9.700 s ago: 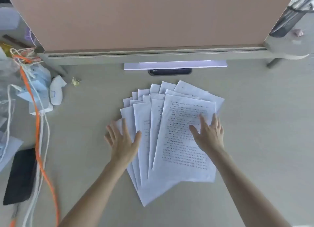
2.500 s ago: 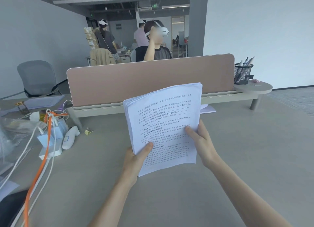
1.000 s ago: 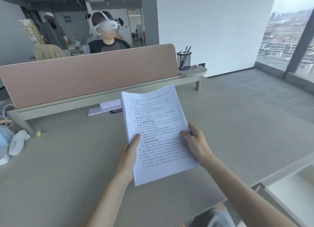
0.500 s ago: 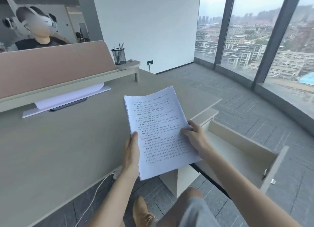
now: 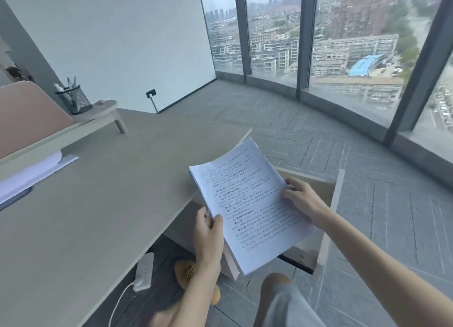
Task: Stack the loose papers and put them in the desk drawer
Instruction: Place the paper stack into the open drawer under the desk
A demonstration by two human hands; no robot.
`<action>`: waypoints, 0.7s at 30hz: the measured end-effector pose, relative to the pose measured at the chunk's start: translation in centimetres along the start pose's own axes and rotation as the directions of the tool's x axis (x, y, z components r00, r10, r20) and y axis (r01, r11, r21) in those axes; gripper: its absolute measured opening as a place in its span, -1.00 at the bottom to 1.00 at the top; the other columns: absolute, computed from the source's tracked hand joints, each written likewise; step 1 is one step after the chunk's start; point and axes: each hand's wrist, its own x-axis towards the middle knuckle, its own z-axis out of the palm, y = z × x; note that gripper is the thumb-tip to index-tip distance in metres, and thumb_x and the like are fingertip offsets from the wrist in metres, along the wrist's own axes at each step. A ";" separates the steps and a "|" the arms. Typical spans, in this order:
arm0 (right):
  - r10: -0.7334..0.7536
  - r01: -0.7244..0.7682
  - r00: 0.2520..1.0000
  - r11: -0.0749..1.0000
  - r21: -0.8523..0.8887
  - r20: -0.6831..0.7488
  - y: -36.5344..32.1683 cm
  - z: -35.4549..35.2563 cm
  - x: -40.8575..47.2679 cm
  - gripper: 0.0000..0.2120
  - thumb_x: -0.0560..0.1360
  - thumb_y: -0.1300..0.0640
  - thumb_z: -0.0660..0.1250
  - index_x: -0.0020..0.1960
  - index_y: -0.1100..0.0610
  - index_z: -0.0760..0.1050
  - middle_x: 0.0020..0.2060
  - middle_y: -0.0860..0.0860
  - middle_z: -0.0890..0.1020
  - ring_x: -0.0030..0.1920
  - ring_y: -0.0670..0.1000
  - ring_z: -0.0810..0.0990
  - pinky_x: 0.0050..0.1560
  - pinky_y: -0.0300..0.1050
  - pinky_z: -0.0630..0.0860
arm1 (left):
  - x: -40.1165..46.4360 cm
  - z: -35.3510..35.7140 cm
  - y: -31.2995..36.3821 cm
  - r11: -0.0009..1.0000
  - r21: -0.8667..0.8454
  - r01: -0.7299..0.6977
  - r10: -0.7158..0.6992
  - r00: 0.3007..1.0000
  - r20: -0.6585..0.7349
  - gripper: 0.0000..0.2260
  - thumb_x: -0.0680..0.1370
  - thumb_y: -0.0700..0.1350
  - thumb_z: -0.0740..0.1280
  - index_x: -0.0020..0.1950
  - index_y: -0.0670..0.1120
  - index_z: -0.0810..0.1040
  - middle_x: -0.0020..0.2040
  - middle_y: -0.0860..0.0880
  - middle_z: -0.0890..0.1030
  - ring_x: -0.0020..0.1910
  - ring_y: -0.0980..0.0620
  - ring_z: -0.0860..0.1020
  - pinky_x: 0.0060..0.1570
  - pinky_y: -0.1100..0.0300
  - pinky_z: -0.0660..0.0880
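A squared-up stack of printed white papers (image 5: pixel 247 204) is held in the air past the desk's right edge, over the pulled-out desk drawer (image 5: pixel 331 211). My left hand (image 5: pixel 208 231) grips the stack's lower left edge, thumb on top. My right hand (image 5: pixel 301 199) holds its right edge with fingers on the top sheet. The drawer is pale wood and stands open; the papers hide most of its inside.
The beige desk top (image 5: pixel 98 204) lies to the left, with a pink divider (image 5: pixel 29 111), a mesh pen cup (image 5: pixel 73 99) and a white sheet (image 5: pixel 31 172). Under the desk are a power strip (image 5: pixel 144 271) and my shoe (image 5: pixel 186 272). Grey floor and windows are to the right.
My view has swung further right and down. Both hands have carried the stack off the desk edge and over the open drawer, which now shows more fully.
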 end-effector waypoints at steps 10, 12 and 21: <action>0.067 -0.067 0.998 0.989 -0.129 -0.007 3.7 -4.2 6.7 -0.69 0.49 0.23 0.28 0.20 0.07 0.59 0.05 0.08 0.70 0.03 0.11 0.70 0.15 0.13 0.61 | 5.2 6.2 -4.2 0.970 0.216 -0.115 0.083 0.985 0.152 -0.74 0.59 -0.11 0.31 0.26 0.12 0.51 -0.11 0.03 0.63 -0.09 0.03 0.60 -0.09 0.15 0.58; 0.079 -0.076 0.997 0.979 -0.188 0.009 4.1 -4.5 8.2 -0.70 0.50 0.22 0.26 0.20 0.09 0.58 0.04 0.08 0.70 0.02 0.11 0.70 0.12 0.12 0.62 | 5.9 7.0 -4.7 0.955 0.261 -0.143 0.092 0.976 0.196 -0.75 0.62 -0.08 0.26 0.29 0.05 0.53 -0.07 0.16 0.60 -0.06 0.22 0.56 -0.11 0.34 0.50; 0.109 -0.058 0.991 0.864 -0.500 0.073 4.9 -4.1 14.4 -0.76 0.49 0.29 0.19 0.05 0.04 0.52 -0.09 0.00 0.60 -0.07 0.06 0.55 -0.26 -0.16 0.38 | 9.8 9.0 -6.9 0.665 0.578 -0.473 0.119 0.831 0.543 -0.55 0.67 0.09 0.03 0.45 -0.10 0.41 0.31 -0.09 0.60 0.31 -0.02 0.53 0.27 0.19 0.40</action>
